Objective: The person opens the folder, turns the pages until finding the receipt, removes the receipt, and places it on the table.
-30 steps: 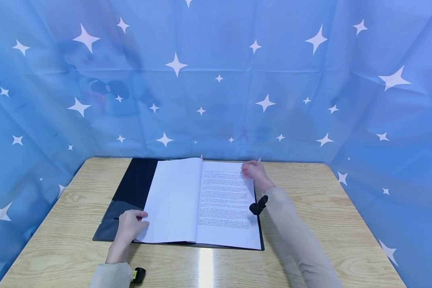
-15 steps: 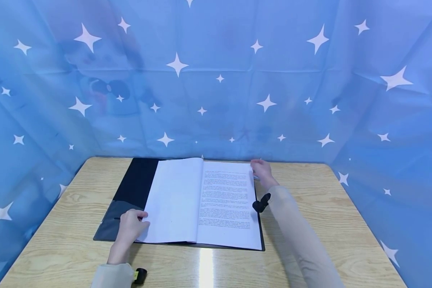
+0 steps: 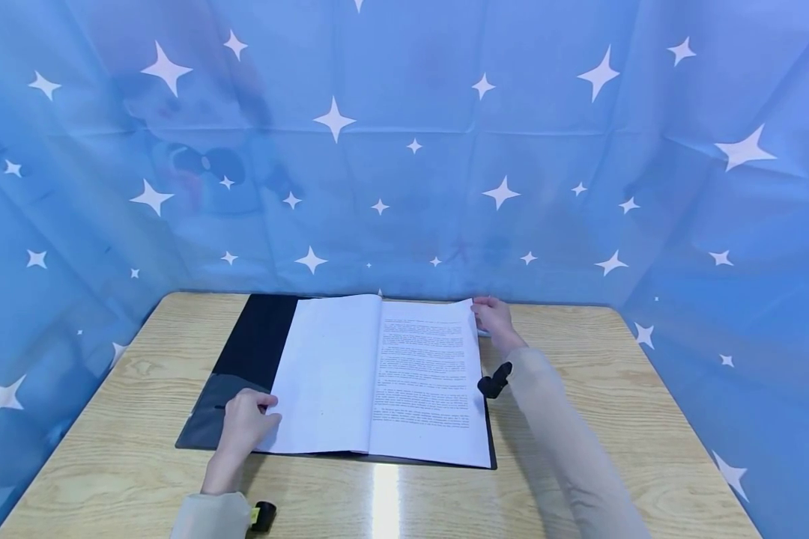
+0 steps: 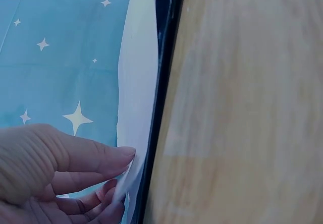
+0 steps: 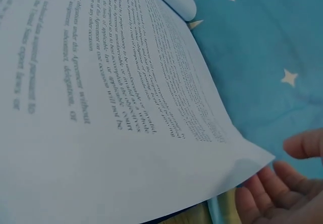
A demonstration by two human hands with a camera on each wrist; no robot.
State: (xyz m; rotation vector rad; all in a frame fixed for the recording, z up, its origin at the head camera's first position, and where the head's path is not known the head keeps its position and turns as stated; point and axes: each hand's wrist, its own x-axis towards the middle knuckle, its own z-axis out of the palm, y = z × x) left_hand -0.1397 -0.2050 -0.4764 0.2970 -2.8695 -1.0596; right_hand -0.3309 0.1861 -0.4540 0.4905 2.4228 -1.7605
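A black folder (image 3: 264,337) lies spread on the table with a stack of paper in it. Blank white sheets (image 3: 323,374) cover its left side, and a printed page (image 3: 423,374) faces up on the right. My left hand (image 3: 244,421) pinches the lower left edge of the turned sheets between thumb and fingers, as the left wrist view also shows. At the page's top right corner is my right hand (image 3: 495,322). In the right wrist view its fingers (image 5: 257,188) sit beneath the lifted corner, while the thumb (image 5: 303,144) stands apart above it.
The wooden table (image 3: 620,404) extends past the folder on both sides and in front. A blue curtain with white stars (image 3: 404,187) hangs right behind the table's far edge. A dark grey pocket (image 3: 202,427) shows at the folder's lower left.
My right hand has moved right, from over the page's top to just beyond its upper right corner, and that corner now stands slightly raised. My left hand keeps its hold on the sheets.
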